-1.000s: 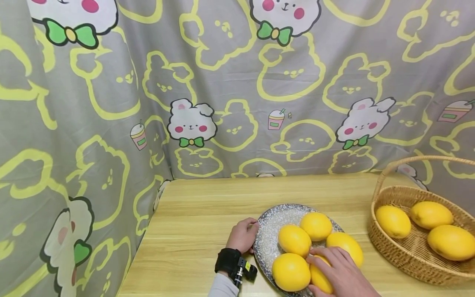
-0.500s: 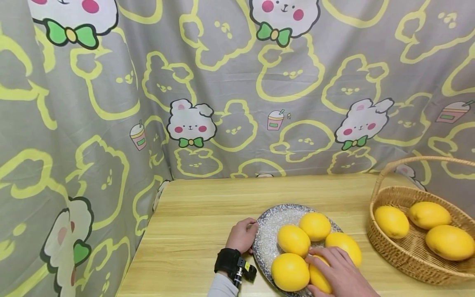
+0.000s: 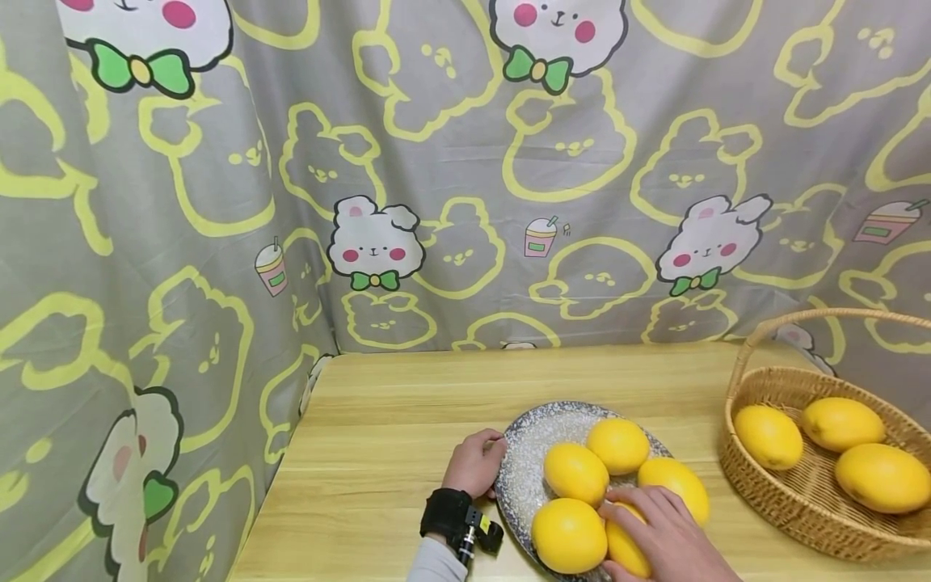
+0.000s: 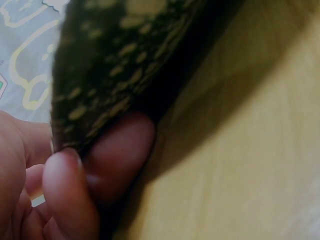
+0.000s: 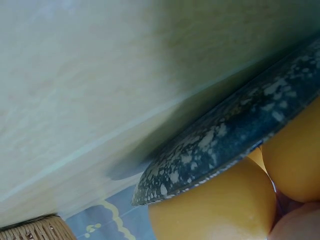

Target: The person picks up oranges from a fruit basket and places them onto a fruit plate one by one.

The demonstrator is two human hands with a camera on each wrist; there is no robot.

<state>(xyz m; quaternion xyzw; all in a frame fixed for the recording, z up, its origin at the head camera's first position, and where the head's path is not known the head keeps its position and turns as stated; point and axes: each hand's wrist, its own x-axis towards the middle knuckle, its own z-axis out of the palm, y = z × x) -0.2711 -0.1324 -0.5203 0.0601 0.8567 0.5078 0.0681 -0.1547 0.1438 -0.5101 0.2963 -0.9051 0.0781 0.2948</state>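
A speckled grey plate (image 3: 527,453) carries several yellow lemons. My left hand (image 3: 474,463) pinches its left rim; in the left wrist view, fingertips (image 4: 122,150) curl under the plate's dark underside (image 4: 115,65). On the plate's near right part, my right hand (image 3: 672,535) grips a lemon (image 3: 625,543), covering much of it. Around that one lie a front-left lemon (image 3: 569,535), a middle lemon (image 3: 576,474), a back lemon (image 3: 618,445) and a right-hand lemon (image 3: 678,487) at the rim. The right wrist view catches the plate edge (image 5: 215,142) with lemons against it.
A wicker basket (image 3: 793,517) with a tall handle stands on the right and holds three lemons. Under everything is a light wooden table (image 3: 378,420). A patterned grey curtain (image 3: 465,145) closes off the back and the left side.
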